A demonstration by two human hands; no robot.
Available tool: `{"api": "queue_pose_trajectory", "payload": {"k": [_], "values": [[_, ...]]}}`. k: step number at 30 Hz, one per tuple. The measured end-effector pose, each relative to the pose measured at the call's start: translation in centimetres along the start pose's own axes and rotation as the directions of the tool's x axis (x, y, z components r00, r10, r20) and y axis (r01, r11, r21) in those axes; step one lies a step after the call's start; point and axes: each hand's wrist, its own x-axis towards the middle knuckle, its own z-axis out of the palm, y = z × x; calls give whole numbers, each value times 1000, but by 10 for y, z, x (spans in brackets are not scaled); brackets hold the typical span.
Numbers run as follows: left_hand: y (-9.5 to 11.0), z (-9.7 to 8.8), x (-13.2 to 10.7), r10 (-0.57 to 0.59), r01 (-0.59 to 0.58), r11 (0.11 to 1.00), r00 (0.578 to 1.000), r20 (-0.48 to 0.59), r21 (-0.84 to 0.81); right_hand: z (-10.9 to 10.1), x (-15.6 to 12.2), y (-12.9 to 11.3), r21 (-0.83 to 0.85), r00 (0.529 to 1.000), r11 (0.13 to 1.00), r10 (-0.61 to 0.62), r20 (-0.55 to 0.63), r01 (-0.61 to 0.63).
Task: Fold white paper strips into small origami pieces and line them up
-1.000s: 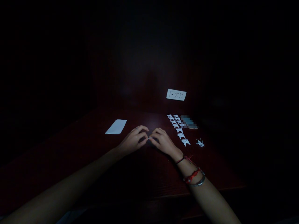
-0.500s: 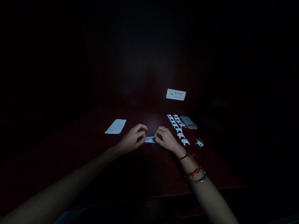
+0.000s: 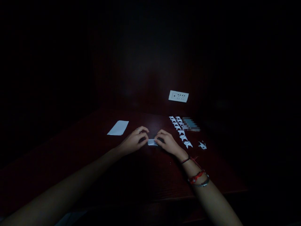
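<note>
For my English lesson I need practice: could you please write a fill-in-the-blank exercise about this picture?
A small white piece of ____ is between the left hand and the right hand.
The ring is on the ____ hand.
The wall socket is coloured ____.

Missing words: paper; left; white.

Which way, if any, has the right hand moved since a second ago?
Yes: against the fixed socket, the right hand has shifted slightly rightward in the view.
</note>
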Motion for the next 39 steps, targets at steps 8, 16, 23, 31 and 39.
{"api": "queue_pose_trajectory", "payload": {"k": [8,16,23,31,39], "values": [[8,-3,1,-48,50,997,998,-27,54,6,-1,9,139,981,974,189,-48,-181],[5,0,0,-11,7,999,997,78,40,14,1,15,513,968,830,250,8,-218],[2,2,-1,-8,11,999,996,87,-39,14,1,16,536,974,823,228,-14,-186],[1,4,-1,19,-14,997,998,66,-75,13,1,17,491,970,849,242,-35,-194],[5,5,0,-9,17,993,998,70,-117,13,2,17,525,966,828,256,-40,-198]]}}
